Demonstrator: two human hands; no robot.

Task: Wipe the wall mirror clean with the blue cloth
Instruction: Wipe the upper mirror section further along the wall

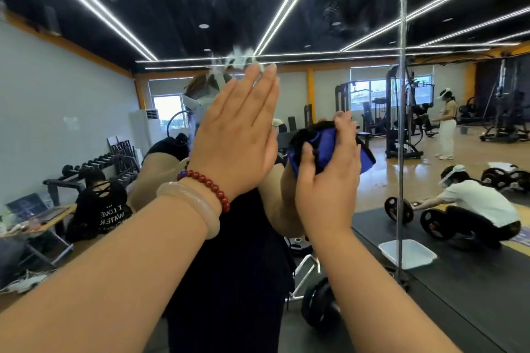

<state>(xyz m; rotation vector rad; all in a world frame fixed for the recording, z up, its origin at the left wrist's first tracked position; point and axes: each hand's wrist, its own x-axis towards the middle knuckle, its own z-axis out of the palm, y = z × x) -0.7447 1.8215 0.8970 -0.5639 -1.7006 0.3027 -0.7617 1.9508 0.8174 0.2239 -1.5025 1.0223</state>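
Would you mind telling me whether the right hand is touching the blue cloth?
Touching. The head view shows the right hand with thumb and fingers curled round the bunched blue cloth.

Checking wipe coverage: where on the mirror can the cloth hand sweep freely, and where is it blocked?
The mirror is open above the right hand and blue cloth, between the left hand and the vertical seam, and left of the left hand. The middle is crowded: that hand lies flat there, smudges just above it.

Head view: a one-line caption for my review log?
Left hand flat on the wall mirror, right hand holding the blue cloth against it.
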